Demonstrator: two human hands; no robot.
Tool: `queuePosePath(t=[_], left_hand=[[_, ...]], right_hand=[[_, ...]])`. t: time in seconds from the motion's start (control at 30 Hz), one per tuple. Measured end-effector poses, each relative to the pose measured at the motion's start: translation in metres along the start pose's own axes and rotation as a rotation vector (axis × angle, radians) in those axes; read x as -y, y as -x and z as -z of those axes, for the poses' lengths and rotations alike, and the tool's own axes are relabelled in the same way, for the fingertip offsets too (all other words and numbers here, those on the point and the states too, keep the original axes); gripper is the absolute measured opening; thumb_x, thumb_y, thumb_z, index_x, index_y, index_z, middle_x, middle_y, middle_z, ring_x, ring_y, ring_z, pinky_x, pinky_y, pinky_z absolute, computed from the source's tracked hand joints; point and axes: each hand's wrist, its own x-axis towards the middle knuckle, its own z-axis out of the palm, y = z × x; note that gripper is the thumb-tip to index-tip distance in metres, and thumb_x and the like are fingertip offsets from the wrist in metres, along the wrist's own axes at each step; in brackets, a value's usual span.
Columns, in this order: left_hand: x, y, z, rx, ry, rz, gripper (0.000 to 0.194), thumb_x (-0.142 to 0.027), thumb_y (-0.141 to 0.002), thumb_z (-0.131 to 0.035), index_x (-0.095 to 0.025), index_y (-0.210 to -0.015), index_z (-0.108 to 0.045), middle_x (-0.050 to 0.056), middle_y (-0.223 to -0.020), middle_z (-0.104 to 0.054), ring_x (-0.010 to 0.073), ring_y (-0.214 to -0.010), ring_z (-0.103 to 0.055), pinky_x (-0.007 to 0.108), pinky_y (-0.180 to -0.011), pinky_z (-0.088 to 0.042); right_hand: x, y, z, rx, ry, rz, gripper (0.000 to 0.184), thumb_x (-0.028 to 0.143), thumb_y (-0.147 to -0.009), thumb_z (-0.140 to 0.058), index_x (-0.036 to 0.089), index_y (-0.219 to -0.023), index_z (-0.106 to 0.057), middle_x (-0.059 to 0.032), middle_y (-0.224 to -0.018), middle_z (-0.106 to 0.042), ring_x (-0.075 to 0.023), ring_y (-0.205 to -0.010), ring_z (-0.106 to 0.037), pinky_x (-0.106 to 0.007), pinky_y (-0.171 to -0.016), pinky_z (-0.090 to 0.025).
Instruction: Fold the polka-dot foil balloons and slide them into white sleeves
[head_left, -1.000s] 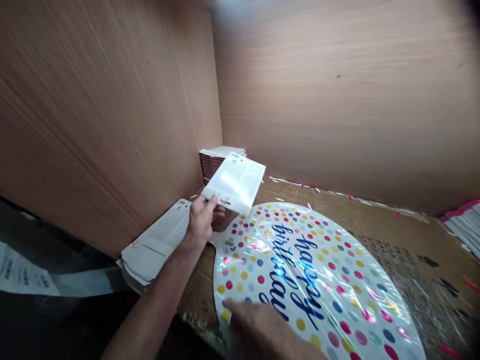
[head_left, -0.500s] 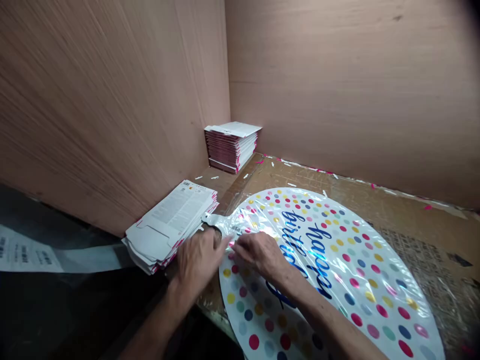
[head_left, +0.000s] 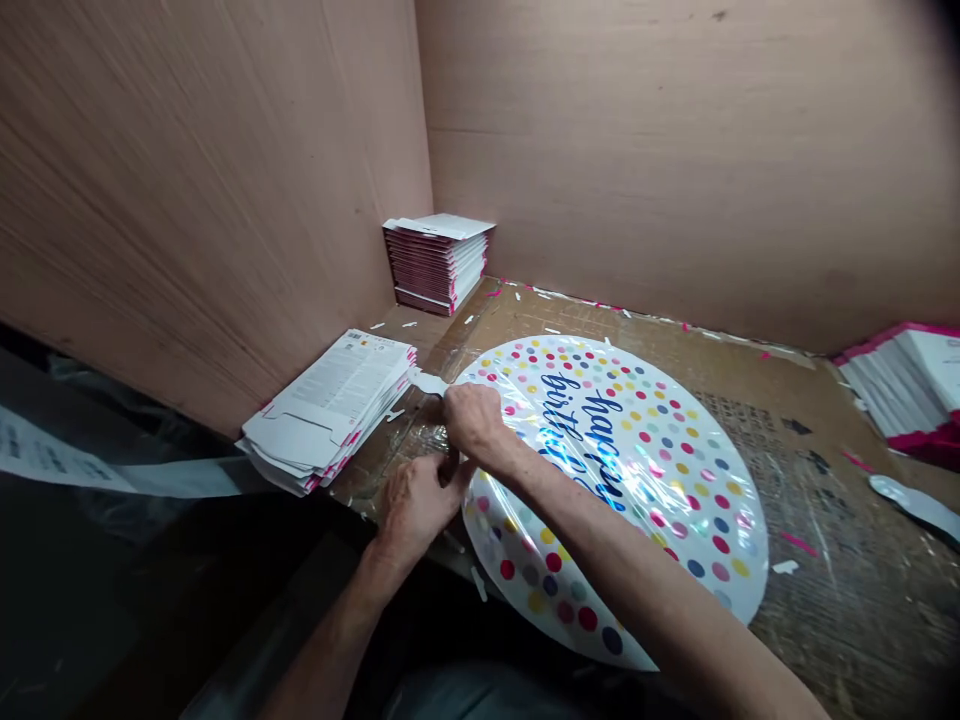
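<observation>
A flat, uninflated foil balloon, white with coloured dots and blue "happy birthday" lettering, lies on the cardboard-covered surface. Its narrow white neck points left toward a stack of printed cards. My right hand is closed on the balloon at the base of the neck, its arm crossing over the lettering. Just below it, my left hand pinches the balloon's left edge between thumb and fingers. The exact grip points are partly hidden by the fingers.
A stack of white printed cardboard sleeves lies at left, and a taller stack stands in the corner. More pink-edged sleeves are at right, near another white balloon neck. Wooden panels rise behind. A label strip hangs left.
My right hand has moved up and left to the neck's base, while my left hand has shifted lower along the edge. The view has turned right, bringing the right-hand sleeves into sight.
</observation>
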Motion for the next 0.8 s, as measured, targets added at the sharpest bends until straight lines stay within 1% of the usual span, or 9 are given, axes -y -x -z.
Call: queuePosePath(t=[0.07, 0.13, 0.23, 0.33, 0.47, 0.53, 0.6, 0.7, 0.8], left_hand=[[0.002, -0.011, 0.006, -0.129, 0.108, -0.065, 0.033, -0.044, -0.090, -0.050, -0.019, -0.082, -0.069, 0.007, -0.078, -0.074, 0.0204, -0.072, -0.068, 0.026, -0.064, -0.043], [-0.002, -0.028, 0.013, -0.221, 0.155, -0.121, 0.032, -0.037, -0.093, -0.044, -0.019, -0.094, -0.070, 0.007, -0.086, -0.075, 0.0188, -0.078, -0.068, 0.025, -0.069, -0.045], [-0.013, -0.056, 0.016, -0.098, -0.008, -0.145, 0.034, -0.028, -0.093, -0.040, -0.019, -0.100, -0.072, 0.008, -0.086, -0.075, 0.0205, -0.079, -0.068, 0.026, -0.070, -0.046], [-0.019, -0.069, 0.013, -0.029, -0.310, -0.083, 0.034, -0.032, -0.093, -0.042, -0.018, -0.096, -0.073, 0.014, -0.089, -0.074, 0.0280, -0.084, -0.070, 0.032, -0.070, -0.046], [-0.007, -0.069, 0.010, 0.043, -0.543, -0.109, 0.040, -0.047, -0.093, -0.046, -0.019, -0.113, -0.068, 0.018, -0.095, -0.074, 0.0342, -0.092, -0.069, 0.036, -0.074, -0.047], [-0.003, -0.071, 0.013, 0.060, -0.621, -0.129, 0.043, -0.048, -0.095, -0.046, -0.020, -0.122, -0.063, 0.017, -0.090, -0.073, 0.0336, -0.088, -0.069, 0.037, -0.074, -0.047], [-0.009, -0.071, 0.017, 0.043, -0.683, -0.121, 0.038, -0.043, -0.095, -0.048, -0.018, -0.121, -0.062, 0.017, -0.085, -0.072, 0.0340, -0.085, -0.069, 0.038, -0.073, -0.046], [-0.037, -0.054, 0.012, -0.004, -0.674, -0.222, 0.027, -0.036, -0.093, -0.053, -0.014, -0.100, -0.067, 0.019, -0.092, -0.069, 0.0348, -0.089, -0.066, 0.038, -0.072, -0.046], [-0.072, -0.008, -0.015, 0.098, -0.489, -0.549, 0.028, -0.043, -0.092, -0.055, -0.017, -0.092, -0.065, 0.014, -0.095, -0.067, 0.0295, -0.089, -0.064, 0.035, -0.071, -0.047]], right_hand=[[-0.020, 0.001, 0.001, -0.013, -0.103, -0.042, 0.020, 0.034, -0.086, -0.066, 0.015, -0.084, -0.073, -0.0122, -0.088, -0.074, -0.0218, -0.086, -0.068, -0.026, -0.067, -0.046], [-0.037, 0.001, -0.003, 0.019, -0.402, -0.093, 0.029, 0.041, -0.084, -0.067, 0.016, -0.072, -0.069, -0.0076, -0.071, -0.071, -0.0175, -0.072, -0.066, -0.023, -0.059, -0.043], [-0.050, 0.002, -0.012, 0.127, -0.834, -0.129, 0.033, 0.037, -0.085, -0.062, 0.016, -0.059, -0.061, -0.0019, -0.051, -0.062, -0.0119, -0.051, -0.059, -0.019, -0.049, -0.039], [-0.054, 0.006, -0.019, 0.158, -0.958, -0.122, 0.028, 0.028, -0.084, -0.057, 0.016, -0.059, -0.058, -0.0005, -0.050, -0.061, -0.0100, -0.045, -0.056, -0.018, -0.046, -0.040], [-0.076, 0.030, -0.016, 0.021, -1.115, -0.192, 0.023, 0.032, -0.084, -0.054, 0.017, -0.066, -0.056, 0.0010, -0.057, -0.063, -0.0073, -0.046, -0.054, -0.016, -0.046, -0.042], [-0.101, 0.052, -0.012, -0.077, -1.244, -0.293, 0.023, 0.037, -0.082, -0.057, 0.017, -0.070, -0.057, 0.0014, -0.057, -0.062, -0.0072, -0.045, -0.052, -0.017, -0.044, -0.041], [-0.132, 0.076, -0.008, -0.171, -1.362, -0.415, 0.025, 0.040, -0.076, -0.065, 0.017, -0.070, -0.056, 0.0033, -0.052, -0.056, -0.0074, -0.042, -0.048, -0.018, -0.041, -0.039], [-0.181, 0.113, -0.003, -0.252, -1.337, -0.551, 0.032, 0.046, -0.072, -0.069, 0.019, -0.066, -0.053, 0.0049, -0.049, -0.051, -0.0079, -0.039, -0.044, -0.020, -0.039, -0.036], [-0.218, 0.143, 0.010, -0.222, -0.933, -0.617, 0.035, 0.049, -0.080, -0.061, 0.020, -0.061, -0.053, -0.0002, -0.051, -0.056, -0.0117, -0.043, -0.050, -0.024, -0.043, -0.037]])
